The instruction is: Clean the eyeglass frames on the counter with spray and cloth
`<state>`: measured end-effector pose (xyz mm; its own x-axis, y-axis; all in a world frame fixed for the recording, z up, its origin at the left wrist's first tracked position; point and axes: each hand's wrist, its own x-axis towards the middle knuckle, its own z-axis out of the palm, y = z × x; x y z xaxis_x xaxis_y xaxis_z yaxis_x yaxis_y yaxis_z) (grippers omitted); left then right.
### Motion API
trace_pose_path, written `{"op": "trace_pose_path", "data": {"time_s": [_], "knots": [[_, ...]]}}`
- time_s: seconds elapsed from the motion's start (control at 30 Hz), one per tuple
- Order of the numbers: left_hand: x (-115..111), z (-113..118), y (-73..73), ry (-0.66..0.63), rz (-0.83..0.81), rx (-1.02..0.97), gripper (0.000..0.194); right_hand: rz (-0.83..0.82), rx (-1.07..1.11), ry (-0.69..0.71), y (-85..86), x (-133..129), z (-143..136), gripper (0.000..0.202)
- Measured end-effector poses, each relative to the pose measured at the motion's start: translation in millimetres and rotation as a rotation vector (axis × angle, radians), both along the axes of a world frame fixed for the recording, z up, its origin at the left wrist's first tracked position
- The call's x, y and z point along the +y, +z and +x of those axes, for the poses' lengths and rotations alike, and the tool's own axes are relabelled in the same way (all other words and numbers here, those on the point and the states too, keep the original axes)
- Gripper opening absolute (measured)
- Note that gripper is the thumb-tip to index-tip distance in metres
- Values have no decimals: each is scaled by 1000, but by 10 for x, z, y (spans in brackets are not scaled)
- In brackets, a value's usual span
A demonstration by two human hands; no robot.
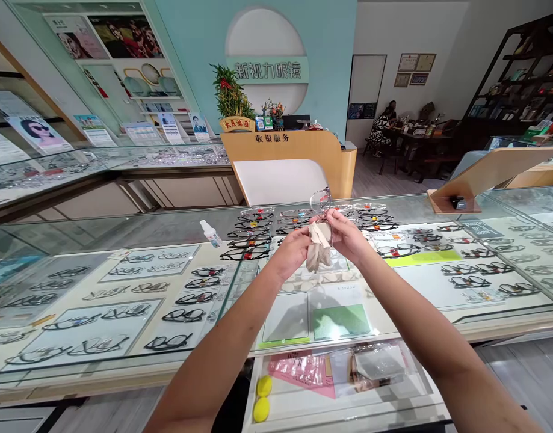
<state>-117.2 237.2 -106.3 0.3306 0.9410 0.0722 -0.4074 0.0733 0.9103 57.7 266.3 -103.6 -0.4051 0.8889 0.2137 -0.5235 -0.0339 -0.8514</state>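
Observation:
Above the glass counter my left hand (296,248) is closed on a crumpled, cream-coloured cloth (319,251) that hangs down below the fingers. My right hand (345,233) grips a pair of thin-framed eyeglasses (320,200) whose lens rises above both hands. The cloth lies against the lower part of the glasses, between the two hands. Part of the frame is hidden behind fingers and cloth. On the glass to the left stands a small white spray bottle (211,234). Rows of eyeglasses (250,242) lie on the countertop on both sides of my hands.
Below the counter edge an open drawer (348,414) holds pink packets (303,371), plastic-wrapped items and yellow round cases (261,409). Inside the display case lie more glasses (123,311). A wooden-framed mirror stand (488,177) stands at right. Farther back are a reception desk (294,150) and a seated person (383,126).

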Motion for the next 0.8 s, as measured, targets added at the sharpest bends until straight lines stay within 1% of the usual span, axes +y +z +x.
{"op": "trace_pose_path", "data": {"time_s": [0.1,0.2,0.33,0.47,0.63,0.8], "knots": [[23,-23,-11,17,-46,-60,43,-8,18,-11,9,13,15,45],[38,-27,-42,40,-55,-48,51,-7,12,-12,14,11,13,43],[26,-9,-60,27,-34,4,53,-4,23,-16,15,4,6,41],[18,9,-66,45,-12,36,55,-1,39,-15,6,-3,-5,42],[13,16,-86,78,62,94,51,3,19,-19,-1,-18,-29,43],[-38,62,-61,44,90,72,51,-5,20,-41,-5,-7,-34,45]]}}
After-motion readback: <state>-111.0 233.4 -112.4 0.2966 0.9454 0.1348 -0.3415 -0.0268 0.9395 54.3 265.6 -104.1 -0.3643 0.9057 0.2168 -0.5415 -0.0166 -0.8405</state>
